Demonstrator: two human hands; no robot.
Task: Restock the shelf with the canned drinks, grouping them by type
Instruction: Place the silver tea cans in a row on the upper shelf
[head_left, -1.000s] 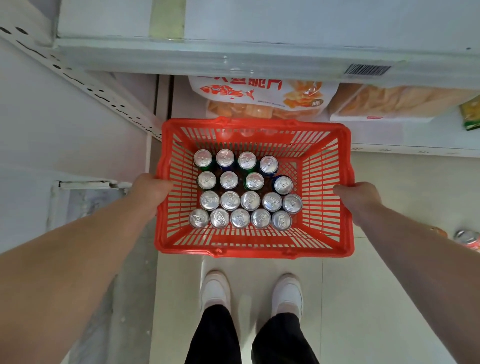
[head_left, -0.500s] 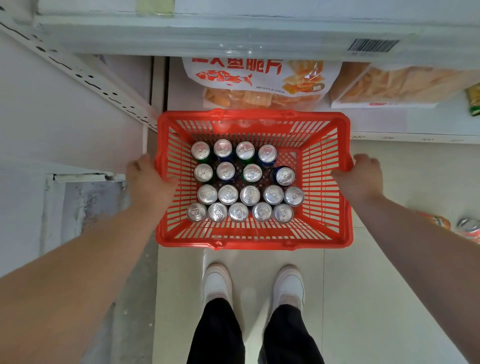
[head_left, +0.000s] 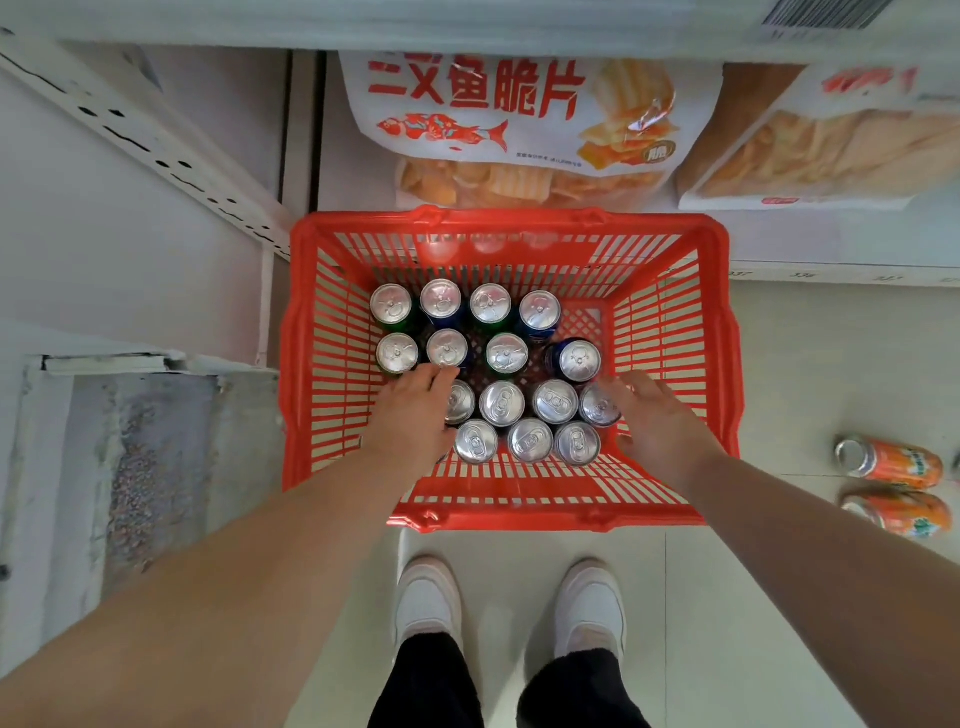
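Note:
A red plastic basket (head_left: 675, 332) stands on the floor in front of the shelf, with several upright canned drinks (head_left: 501, 402) inside, silver tops up; some show green or blue sides. My left hand (head_left: 413, 415) is inside the basket over the cans at the left of the two near rows, fingers extended forward, and it hides the cans beneath. My right hand (head_left: 657, 421) is inside at the right, fingers spread, touching the can at the right end of the third row. Neither hand visibly grips a can.
Snack bags (head_left: 519, 124) lie on the low shelf (head_left: 810, 249) just behind the basket. Two orange cans (head_left: 893, 488) lie on the floor at the right. A perforated shelf upright (head_left: 156, 156) runs at the left. My white shoes (head_left: 426, 597) stand just before the basket.
Both hands have left the basket's side rims and moved inward and down over the cans. The view has dropped closer to the basket.

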